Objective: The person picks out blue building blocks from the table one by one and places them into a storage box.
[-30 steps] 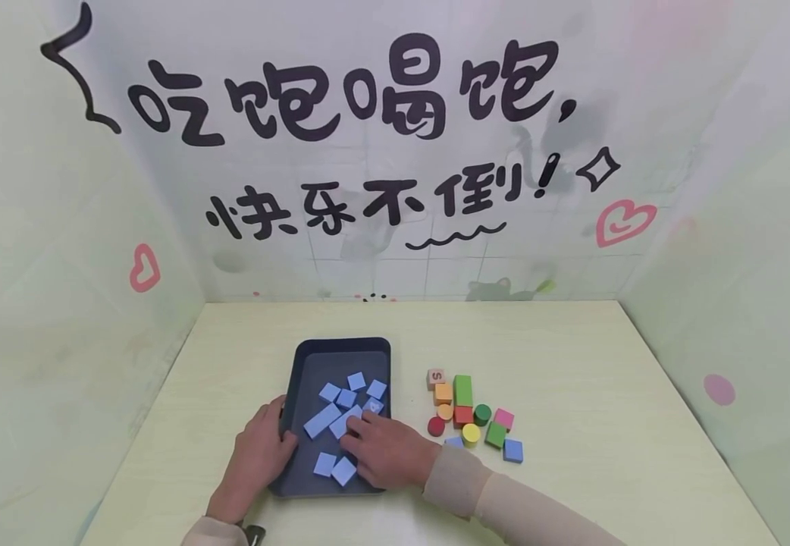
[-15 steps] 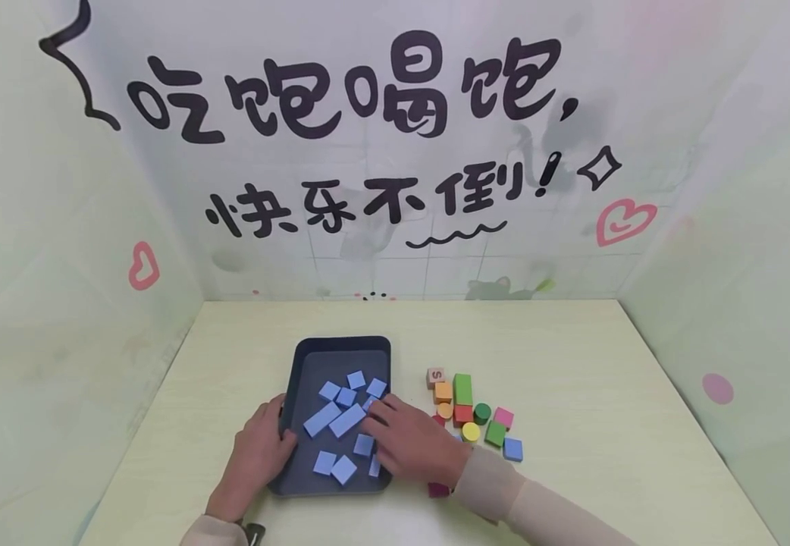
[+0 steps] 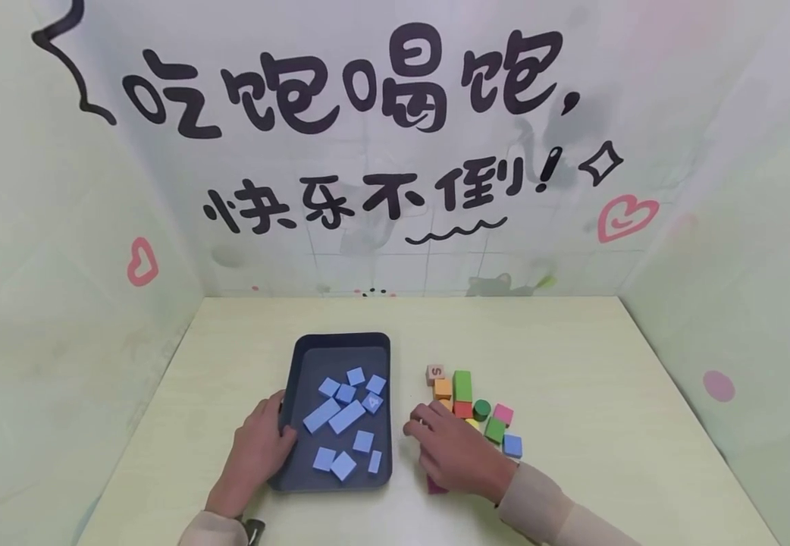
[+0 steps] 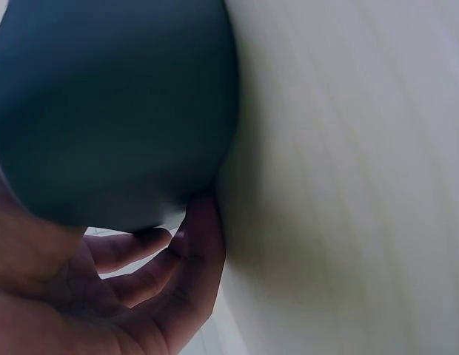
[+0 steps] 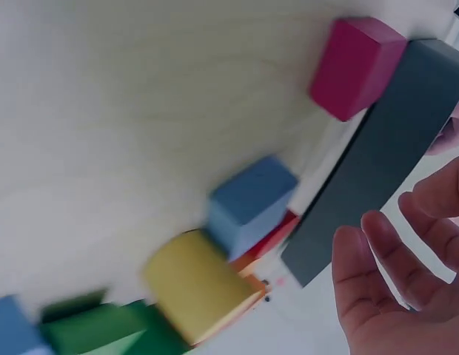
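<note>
A dark rectangular tray (image 3: pixel 343 358) stands on the table with several light-blue blocks (image 3: pixel 347 417) lying in its middle and near half. My left hand (image 3: pixel 252 451) grips the tray's left wall, thumb over the rim and fingers outside; the left wrist view shows those fingers (image 4: pixel 203 259) bent against the wall's underside. Just right of the tray, my right hand (image 3: pixel 463 447) hovers with loosely bent fingers and nothing in them. In the right wrist view a blue block (image 5: pixel 248 203), a yellow cylinder (image 5: pixel 200 285) and a magenta block (image 5: pixel 355 66) lie near that hand.
Right of the tray sits a loose group of coloured blocks, among them a long green block (image 3: pixel 462 385), an orange cube (image 3: pixel 443 389), a lettered cube (image 3: pixel 434 372), a pink block (image 3: pixel 503 415) and a blue cube (image 3: pixel 512 445). A printed wall backdrop borders the table's far edge.
My right hand has left the blocks in the tray and moved right, over the coloured group. Blue blocks at the tray's right side are now uncovered. My left hand keeps its hold.
</note>
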Demonstrator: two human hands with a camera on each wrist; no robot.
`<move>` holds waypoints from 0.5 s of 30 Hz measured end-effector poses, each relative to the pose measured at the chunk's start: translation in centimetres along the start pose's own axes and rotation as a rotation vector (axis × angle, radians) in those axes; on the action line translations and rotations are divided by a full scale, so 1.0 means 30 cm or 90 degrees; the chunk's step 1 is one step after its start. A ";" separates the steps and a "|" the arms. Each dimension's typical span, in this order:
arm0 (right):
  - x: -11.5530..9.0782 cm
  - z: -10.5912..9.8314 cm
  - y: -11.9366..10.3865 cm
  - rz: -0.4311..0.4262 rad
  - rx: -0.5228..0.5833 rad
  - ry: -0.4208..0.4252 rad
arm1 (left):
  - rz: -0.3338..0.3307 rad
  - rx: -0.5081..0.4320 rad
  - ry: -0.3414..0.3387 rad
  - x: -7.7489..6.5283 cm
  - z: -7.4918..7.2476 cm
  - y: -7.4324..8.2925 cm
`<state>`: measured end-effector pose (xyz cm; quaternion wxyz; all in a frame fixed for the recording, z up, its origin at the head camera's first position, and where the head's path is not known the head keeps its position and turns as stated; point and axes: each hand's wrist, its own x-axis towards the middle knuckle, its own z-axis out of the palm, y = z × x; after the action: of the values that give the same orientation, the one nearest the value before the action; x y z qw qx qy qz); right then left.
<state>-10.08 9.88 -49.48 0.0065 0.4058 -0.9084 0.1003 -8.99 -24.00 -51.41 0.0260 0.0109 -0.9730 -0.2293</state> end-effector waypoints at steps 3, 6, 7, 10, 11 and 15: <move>-0.032 0.008 0.021 0.013 0.005 0.002 | -0.004 -0.002 -0.001 -0.001 -0.003 0.003; -0.063 0.013 0.038 0.030 0.024 0.003 | -0.006 -0.002 -0.003 -0.002 -0.005 0.005; -0.074 0.015 0.042 0.034 0.030 0.007 | -0.006 -0.001 -0.004 -0.001 -0.004 0.005; -0.101 0.020 0.054 0.043 0.045 0.022 | -0.005 -0.001 -0.006 0.000 -0.004 0.004; -0.110 0.021 0.057 0.046 0.046 0.026 | -0.005 -0.001 -0.006 0.000 -0.003 0.004; -0.133 0.023 0.066 0.052 0.040 0.037 | -0.006 -0.001 -0.010 0.001 -0.002 0.003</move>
<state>-8.83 13.97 -50.88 0.0163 0.3651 -0.9202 0.1404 -9.03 -23.95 -51.31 0.0174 0.0141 -0.9729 -0.2303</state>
